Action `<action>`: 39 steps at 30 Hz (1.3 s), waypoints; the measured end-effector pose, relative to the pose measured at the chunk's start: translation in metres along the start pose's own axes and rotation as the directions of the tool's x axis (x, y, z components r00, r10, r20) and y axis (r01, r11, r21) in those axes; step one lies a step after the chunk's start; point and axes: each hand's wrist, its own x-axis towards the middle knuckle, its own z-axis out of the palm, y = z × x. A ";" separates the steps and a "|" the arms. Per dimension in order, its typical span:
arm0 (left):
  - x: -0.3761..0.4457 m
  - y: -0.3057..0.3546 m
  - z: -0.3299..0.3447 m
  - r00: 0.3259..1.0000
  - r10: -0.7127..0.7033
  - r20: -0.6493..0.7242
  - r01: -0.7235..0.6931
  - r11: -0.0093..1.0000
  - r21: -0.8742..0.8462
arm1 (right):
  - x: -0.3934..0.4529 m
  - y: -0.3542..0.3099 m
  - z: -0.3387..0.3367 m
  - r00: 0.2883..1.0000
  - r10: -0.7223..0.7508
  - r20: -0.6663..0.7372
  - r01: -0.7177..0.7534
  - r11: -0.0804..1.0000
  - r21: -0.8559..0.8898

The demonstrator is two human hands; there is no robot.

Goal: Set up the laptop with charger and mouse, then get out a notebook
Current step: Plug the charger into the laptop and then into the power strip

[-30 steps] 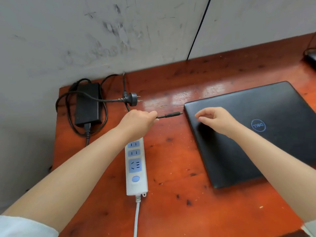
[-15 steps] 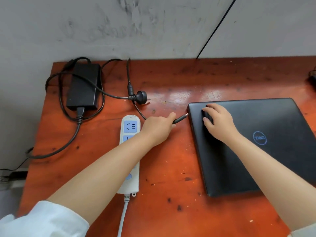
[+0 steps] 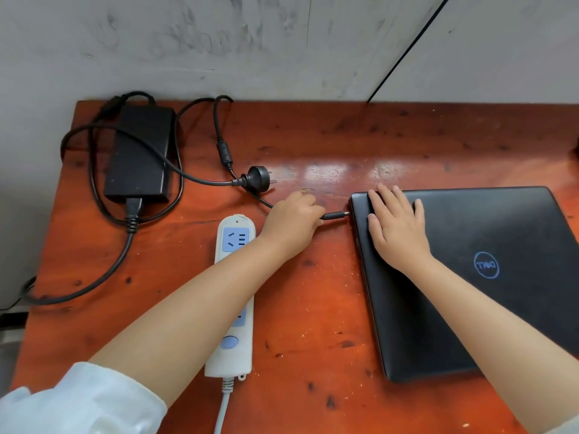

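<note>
Desk [image 3: 313, 308], red-brown wood, against a grey wall; items as follows.

Laptop [image 3: 470, 277]: black, lid shut, lying flat at the right of the desk; its left edge faces the left hand.

Right hand [image 3: 396, 227]: fingers spread, palm flat on the lid near the far left corner; gripping nothing; judged to be steadying the laptop.

Left hand [image 3: 291, 220]: closed in a pinch on the plug [image 3: 335, 215], the charger's barrel end; its long axis runs left to right, tip pointing at the laptop's left edge, near the far corner; tip at or just short of the edge; whether it has entered the port cannot be told; the port itself is not visible.

Key relation: laptop lies directly right of the left hand, in line with the plug's axis; judged next move, a straight push rightward against the right hand's bracing.

Adapter [image 3: 138, 155]: black brick, far left, cable looped round it.

Mains plug [image 3: 257, 180]: loose on the desk, not in the strip.

Strip [image 3: 233, 277]: white, partly under the left forearm; visible sockets vacant.

Mouse, notebook: not in view.
</note>
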 end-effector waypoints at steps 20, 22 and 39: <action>0.002 -0.004 0.003 1.000 0.010 -0.016 -0.011 0.998 -0.068 | -0.007 0.010 0.002 0.997 -0.061 0.056 0.064 0.996 -0.057; 0.003 -0.004 0.004 1.000 0.016 -0.016 -0.017 0.997 -0.076 | -0.007 0.009 0.002 0.997 -0.060 0.056 0.063 0.996 -0.056; 0.010 0.008 -0.008 0.956 0.283 -0.080 -0.273 0.955 0.116 | -0.008 0.006 -0.001 0.997 -0.057 0.041 0.059 0.997 -0.044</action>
